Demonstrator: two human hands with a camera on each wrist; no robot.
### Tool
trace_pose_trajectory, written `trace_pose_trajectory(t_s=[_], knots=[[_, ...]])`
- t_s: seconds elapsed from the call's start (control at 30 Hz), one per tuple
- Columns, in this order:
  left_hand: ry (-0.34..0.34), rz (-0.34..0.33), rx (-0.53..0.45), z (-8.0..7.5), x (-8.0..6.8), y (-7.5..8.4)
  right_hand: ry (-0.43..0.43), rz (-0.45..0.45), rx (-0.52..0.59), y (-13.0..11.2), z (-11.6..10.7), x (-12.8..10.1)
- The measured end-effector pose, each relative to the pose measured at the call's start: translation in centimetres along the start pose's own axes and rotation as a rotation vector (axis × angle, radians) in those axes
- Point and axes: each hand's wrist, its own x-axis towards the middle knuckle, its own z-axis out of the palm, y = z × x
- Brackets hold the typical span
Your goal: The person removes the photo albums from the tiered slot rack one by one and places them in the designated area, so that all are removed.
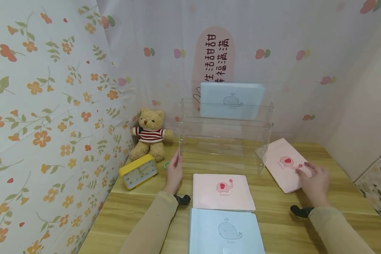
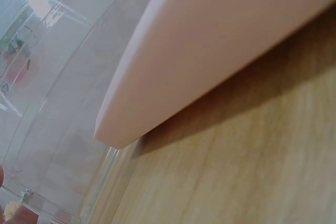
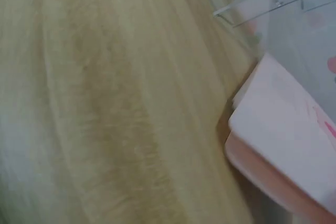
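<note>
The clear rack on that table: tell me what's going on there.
A person's right hand grips a pink elephant booklet beside the right end of the clear rack, while the left hand is at its left end. A blue whale booklet stands in the top tier. Another pink booklet and another blue booklet lie in front of the rack.

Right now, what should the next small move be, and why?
Probably lift the rightmost pink elephant book toward the clear rack: the right hand touches its cover, the left hand is at the rack's left side, and a blue whale book stands in the top tier.
</note>
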Motion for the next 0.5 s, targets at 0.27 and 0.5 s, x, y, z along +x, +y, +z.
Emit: trace_pose_trajectory(t_s=[0.27,0.5], knots=[[0.007,0.006,-0.009,0.1,-0.2,0.4,-0.036,-0.011,-0.096,1.0,0.6,0.2],[0.01,0.002,0.005,0.1,-0.1,0.1,-0.079,0.002,-0.098,2.1,1.0,0.2]])
